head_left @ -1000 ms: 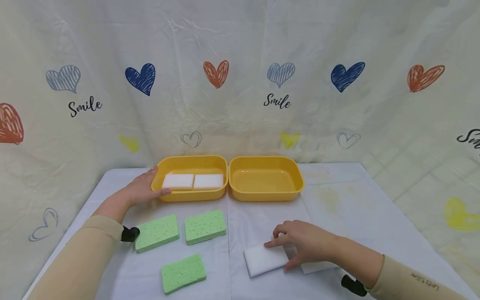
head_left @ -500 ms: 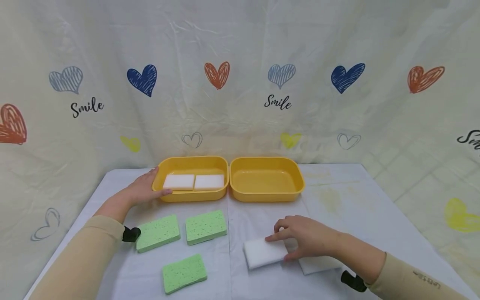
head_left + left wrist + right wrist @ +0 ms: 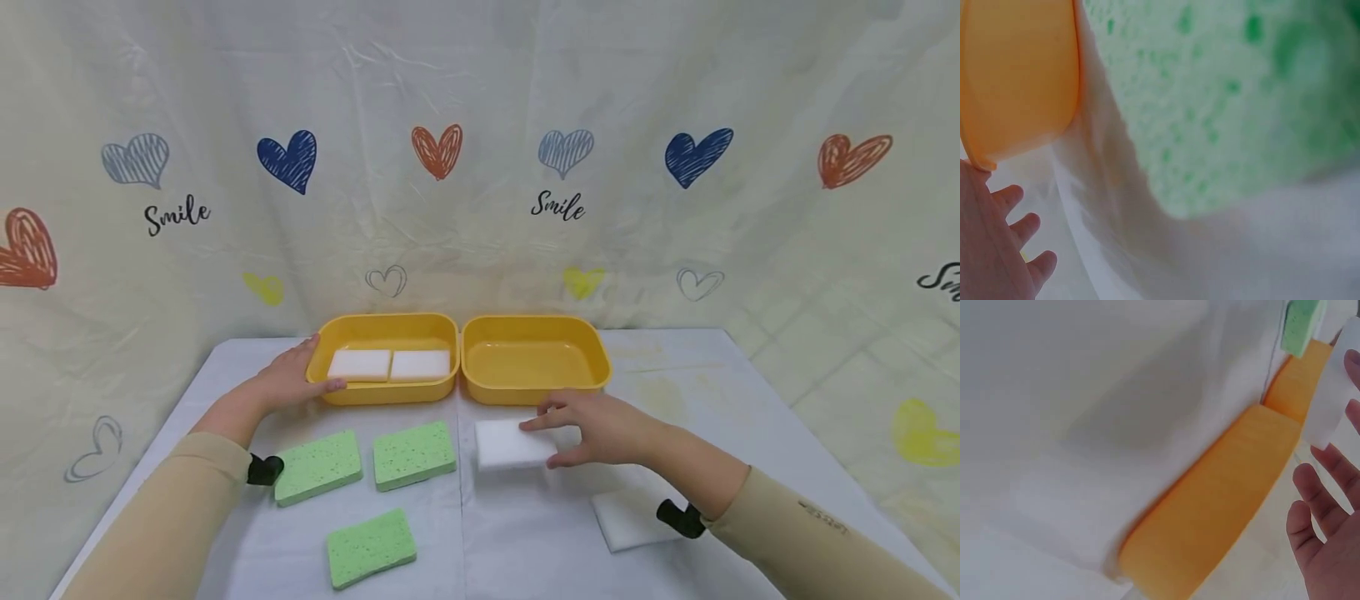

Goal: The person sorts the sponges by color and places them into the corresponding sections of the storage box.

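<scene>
My right hand [image 3: 603,427] pinches a white sponge block [image 3: 504,443] between thumb and fingers, raised off the cloth in front of the right yellow container [image 3: 536,393]. In the right wrist view the block [image 3: 1330,394] stands on edge at the fingertips. My left hand [image 3: 283,379] holds the left end of the left yellow container [image 3: 397,393], its thumb over the front rim and its fingers along the end. Two white blocks [image 3: 360,365] lie side by side in that container. Another white block [image 3: 630,518] lies on the cloth below my right forearm.
Green sponges [image 3: 318,468] lie on the white-covered table [image 3: 525,550], before the left container; one looms close in the left wrist view. The two containers touch, and nothing lies in the right one. A curtain [image 3: 480,250] printed with hearts hangs behind.
My right hand has lifted the white sponge block off the cloth and carried it forward, towards the right container. My left hand stays at the left container.
</scene>
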Action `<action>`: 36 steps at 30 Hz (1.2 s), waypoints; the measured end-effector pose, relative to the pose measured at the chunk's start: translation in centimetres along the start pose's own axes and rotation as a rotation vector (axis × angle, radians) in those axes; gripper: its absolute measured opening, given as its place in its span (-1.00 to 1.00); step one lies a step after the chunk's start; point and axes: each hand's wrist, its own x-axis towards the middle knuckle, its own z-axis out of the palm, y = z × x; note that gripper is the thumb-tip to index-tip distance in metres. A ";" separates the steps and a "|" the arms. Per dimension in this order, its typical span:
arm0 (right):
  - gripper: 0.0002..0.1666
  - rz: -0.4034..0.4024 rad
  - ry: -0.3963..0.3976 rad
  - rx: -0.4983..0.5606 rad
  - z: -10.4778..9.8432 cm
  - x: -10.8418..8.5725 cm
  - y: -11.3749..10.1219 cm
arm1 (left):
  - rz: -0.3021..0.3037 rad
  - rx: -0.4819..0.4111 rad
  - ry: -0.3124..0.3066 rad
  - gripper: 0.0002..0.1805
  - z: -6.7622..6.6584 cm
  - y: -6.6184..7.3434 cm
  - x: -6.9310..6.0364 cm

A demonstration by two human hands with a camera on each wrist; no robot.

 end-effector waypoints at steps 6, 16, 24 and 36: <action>-0.37 0.058 0.006 0.039 -1.2 2.5 0.6 | -0.002 -0.005 0.004 0.32 0.0 -0.1 -0.1; -0.39 0.146 0.025 0.046 -2.0 6.6 0.9 | 0.004 0.003 0.013 0.31 0.2 -0.5 0.3; -0.38 0.200 0.003 0.098 -2.2 10.9 0.3 | -0.009 -0.017 0.006 0.32 0.4 -0.5 0.2; -0.34 0.181 -0.046 0.054 -1.5 19.2 -1.1 | -0.009 -0.013 0.017 0.32 0.4 -0.7 0.3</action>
